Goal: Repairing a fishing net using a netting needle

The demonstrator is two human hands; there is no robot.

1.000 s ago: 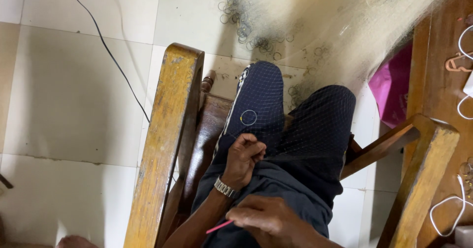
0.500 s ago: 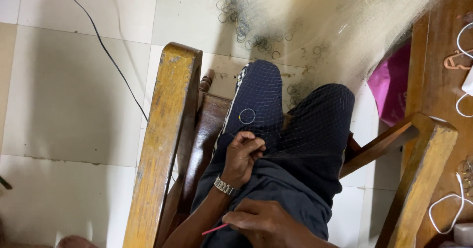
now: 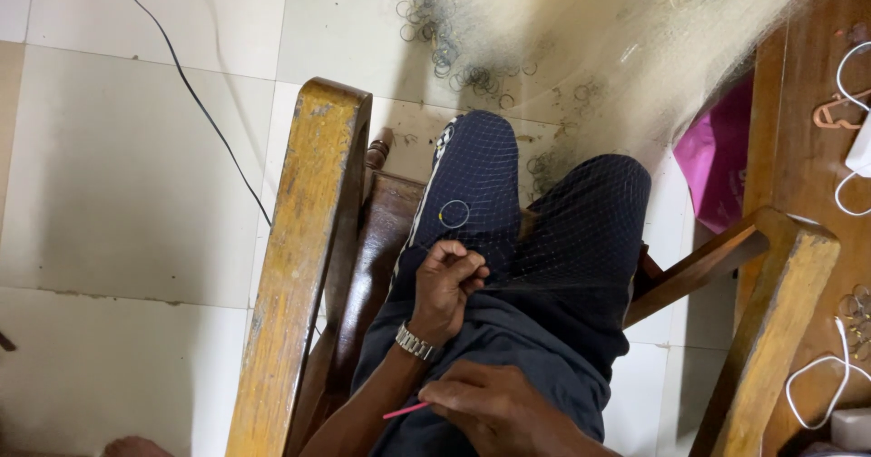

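Note:
I sit in a wooden chair with a fine pale net (image 3: pixel 581 67) draped over my dark-trousered legs and running out onto the floor. My left hand (image 3: pixel 447 282), with a metal watch on the wrist, pinches the net's mesh on my left thigh. A small metal ring (image 3: pixel 454 213) hangs in the net just beyond its fingers. Lower down, my right hand (image 3: pixel 494 410) is closed on a thin pink stick (image 3: pixel 404 411) that points left.
Wooden chair arms stand at left (image 3: pixel 299 266) and right (image 3: pixel 780 285). Several metal rings (image 3: pixel 454 53) lie in the net on the tiled floor. A black cable (image 3: pixel 195 94) crosses the tiles. A wooden table (image 3: pixel 817 157) with white cords and a pink bag (image 3: pixel 717 157) are at right.
Both hands keep their grips and places. Only the view shifts very slightly.

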